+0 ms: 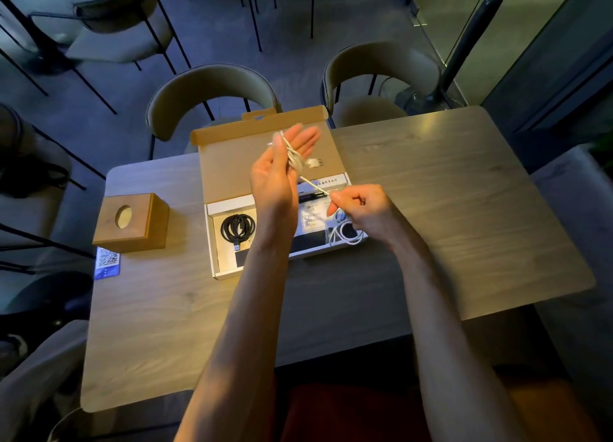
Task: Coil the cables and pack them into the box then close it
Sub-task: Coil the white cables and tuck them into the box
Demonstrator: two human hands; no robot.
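Left hand [280, 172] is spread; white cable [312, 185] is pinched by right hand [363, 207]. Loops should be kept small and even.

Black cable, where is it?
In the head view, the coiled black cable lies in the left compartment of the open box, between the wooden tissue box and the left arm.

One wide-angle view, from the person's head, looks forward and steeply down onto the table [447, 216], close enough that both forearms [255, 309] fill the lower frame; chairs [212, 86] beyond its far edge line the top.
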